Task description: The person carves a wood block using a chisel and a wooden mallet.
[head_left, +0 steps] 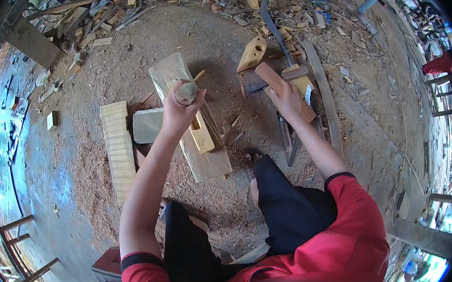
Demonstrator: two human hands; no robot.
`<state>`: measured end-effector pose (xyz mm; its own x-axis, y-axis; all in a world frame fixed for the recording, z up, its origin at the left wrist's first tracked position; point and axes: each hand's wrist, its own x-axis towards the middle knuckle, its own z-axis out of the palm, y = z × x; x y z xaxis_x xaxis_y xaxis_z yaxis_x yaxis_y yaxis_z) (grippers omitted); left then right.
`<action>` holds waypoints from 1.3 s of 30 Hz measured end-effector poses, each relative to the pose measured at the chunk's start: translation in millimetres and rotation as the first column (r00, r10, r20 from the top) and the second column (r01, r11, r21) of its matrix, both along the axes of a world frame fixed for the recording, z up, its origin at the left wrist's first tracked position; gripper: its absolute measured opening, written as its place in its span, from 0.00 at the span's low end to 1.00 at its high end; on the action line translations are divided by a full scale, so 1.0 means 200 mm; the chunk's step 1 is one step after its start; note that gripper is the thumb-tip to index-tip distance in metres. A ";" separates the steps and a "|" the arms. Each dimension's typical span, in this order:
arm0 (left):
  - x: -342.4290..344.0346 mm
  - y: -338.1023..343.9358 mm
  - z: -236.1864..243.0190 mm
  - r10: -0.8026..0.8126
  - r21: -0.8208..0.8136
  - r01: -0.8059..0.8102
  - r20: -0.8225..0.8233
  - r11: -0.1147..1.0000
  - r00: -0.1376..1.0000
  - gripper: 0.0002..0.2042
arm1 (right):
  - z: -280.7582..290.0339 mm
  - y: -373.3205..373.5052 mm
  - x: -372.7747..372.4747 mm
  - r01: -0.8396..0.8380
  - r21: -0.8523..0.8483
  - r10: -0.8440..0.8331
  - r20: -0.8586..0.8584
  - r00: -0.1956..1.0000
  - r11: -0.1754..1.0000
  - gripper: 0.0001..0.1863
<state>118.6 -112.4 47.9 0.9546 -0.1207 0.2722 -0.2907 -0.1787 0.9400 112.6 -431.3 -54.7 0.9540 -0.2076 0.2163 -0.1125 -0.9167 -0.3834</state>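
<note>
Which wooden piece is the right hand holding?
The reddish-brown bar; the right hand grips only that. The striped board and wider pale plank lie unheld.

No readable text, numbers or signs, small white-and-blue patch (308,94) right of centre, any marks illegible

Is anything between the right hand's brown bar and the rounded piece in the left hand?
Nothing visible stands between the brown bar in the right hand and the rounded piece; littered ground shows there. A dark tool shows beside the bar, apparently lower, on the ground.
</note>
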 end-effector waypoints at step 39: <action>0.06 0.08 -0.02 -0.044 -0.105 0.043 -0.007 0.994 0.999 0.11 | 0.71 0.17 -0.16 -0.538 0.431 0.632 -0.102 0.768 0.724 0.35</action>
